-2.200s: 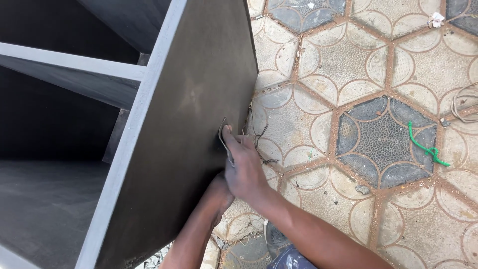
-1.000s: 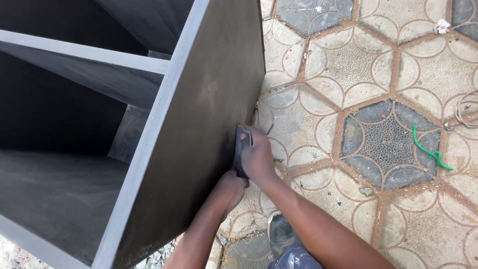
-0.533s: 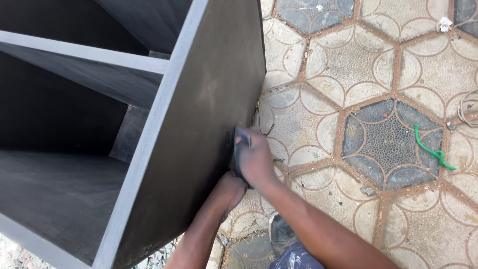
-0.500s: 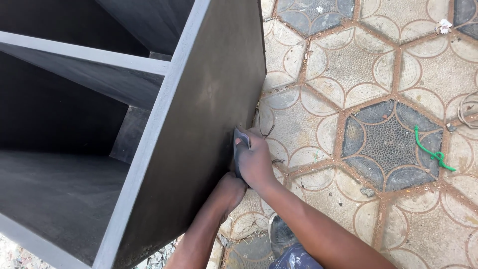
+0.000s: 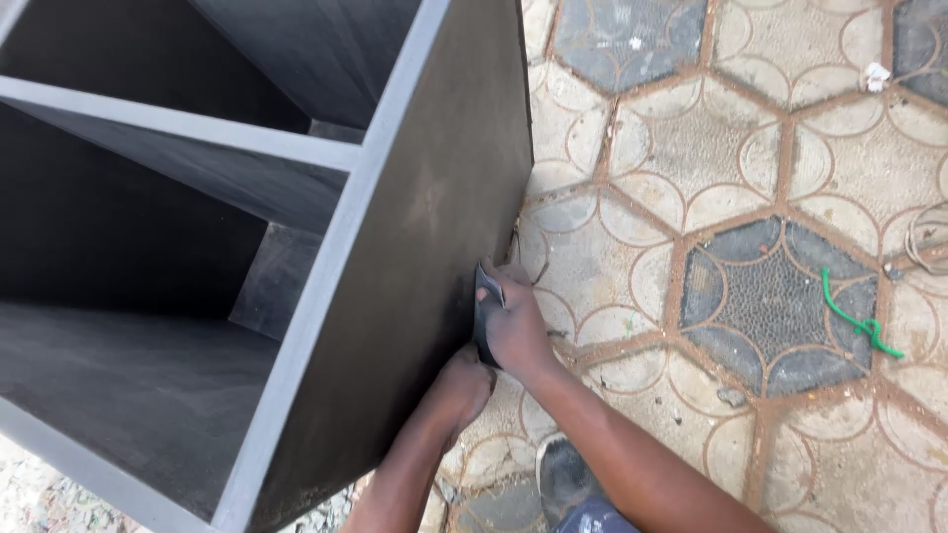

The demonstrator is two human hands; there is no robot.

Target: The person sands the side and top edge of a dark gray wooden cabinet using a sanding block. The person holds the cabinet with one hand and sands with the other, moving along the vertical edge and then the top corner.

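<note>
A dark grey painted wooden cabinet [image 5: 425, 227] with open shelves stands on a patterned tile floor. My right hand [image 5: 515, 326] presses a small dark sheet of sandpaper [image 5: 484, 311] flat against the cabinet's outer side panel, low down near the floor. Just below it, my left hand [image 5: 462, 383] rests against the same panel's lower edge, fingers curled and mostly hidden; I cannot tell whether it holds anything.
Hexagonal floor tiles [image 5: 691, 168] in beige and grey spread to the right. A green cord [image 5: 857, 318] lies on a grey tile, a coil of rope [image 5: 928, 237] at the right edge, a white scrap [image 5: 874, 75] at top right. A dark shoe [image 5: 563, 479] shows below.
My right hand with the sandpaper has slid up and down slightly along the side panel. The left hand has stayed beneath it.
</note>
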